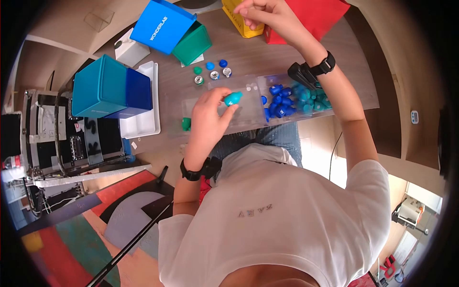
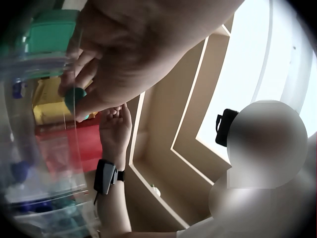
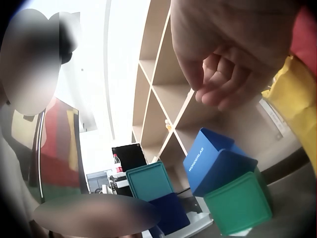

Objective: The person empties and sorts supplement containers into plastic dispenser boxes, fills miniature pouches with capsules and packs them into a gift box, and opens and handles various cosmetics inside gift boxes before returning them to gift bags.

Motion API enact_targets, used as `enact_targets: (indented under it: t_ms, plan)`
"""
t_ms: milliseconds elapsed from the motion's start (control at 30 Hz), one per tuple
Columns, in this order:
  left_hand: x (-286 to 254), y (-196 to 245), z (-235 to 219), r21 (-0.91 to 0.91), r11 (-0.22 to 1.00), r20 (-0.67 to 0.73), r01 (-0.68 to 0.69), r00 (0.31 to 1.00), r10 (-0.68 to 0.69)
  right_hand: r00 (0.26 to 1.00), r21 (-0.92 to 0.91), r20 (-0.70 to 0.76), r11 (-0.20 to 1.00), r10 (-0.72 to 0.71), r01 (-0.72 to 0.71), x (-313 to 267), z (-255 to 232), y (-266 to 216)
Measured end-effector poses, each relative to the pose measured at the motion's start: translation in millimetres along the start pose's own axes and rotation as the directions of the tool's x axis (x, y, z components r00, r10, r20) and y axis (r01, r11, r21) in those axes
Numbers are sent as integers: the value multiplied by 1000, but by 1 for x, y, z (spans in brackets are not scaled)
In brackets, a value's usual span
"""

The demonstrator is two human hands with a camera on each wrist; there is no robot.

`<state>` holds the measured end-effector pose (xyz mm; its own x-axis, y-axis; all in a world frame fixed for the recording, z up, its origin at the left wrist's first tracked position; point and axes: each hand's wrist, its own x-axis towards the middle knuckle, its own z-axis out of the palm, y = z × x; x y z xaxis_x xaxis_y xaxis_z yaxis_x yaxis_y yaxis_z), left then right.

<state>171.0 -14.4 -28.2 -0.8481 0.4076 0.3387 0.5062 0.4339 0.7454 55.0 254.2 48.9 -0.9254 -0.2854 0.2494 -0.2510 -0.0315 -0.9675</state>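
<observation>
Between the thumb and fingers of my left hand [image 1: 210,112] is a small teal capsule-shaped piece [image 1: 232,99] with a white W, held above the clear plastic tray [image 1: 244,119]. In the left wrist view that teal piece [image 2: 74,99] shows at the fingertips. My right hand [image 1: 270,13] is raised at the back, beside the yellow bag [image 1: 248,29] and the red bag [image 1: 325,21]. Its fingers curl loosely, and nothing shows in them in the right wrist view. Blue pieces [image 1: 279,103] and teal pieces [image 1: 311,98] fill the tray's right part.
A green piece [image 1: 186,124] lies at the tray's left. Behind the tray stand small coloured pieces [image 1: 210,66] and white-topped ones [image 1: 214,75]. A blue box [image 1: 162,26], a green box [image 1: 193,43] and a teal box [image 1: 98,88] stand at the left, by a white tray [image 1: 154,105].
</observation>
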Motion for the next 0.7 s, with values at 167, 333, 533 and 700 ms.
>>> enact_targets:
  t_ms: [167, 333, 533, 700]
  plan:
    - [0, 1, 4, 56, 997, -2, -49, 999, 49, 996, -56, -86, 998, -38, 34, 7, -17, 5]
    - [-1, 15, 2, 7, 1000, -13, 23, 1000, -22, 980, -93, -138, 987, -144, 132, -1, -29, -25]
    - [-2, 28, -10, -793, 560, 102, 242, 958, -269, 888, -538, 416, 735, -196, 414, -45, 26, -70]
    - [1, 32, -7, -904, 331, 211, 270, 956, -203, 847, -740, 465, 412, -259, 532, -98, 74, -72]
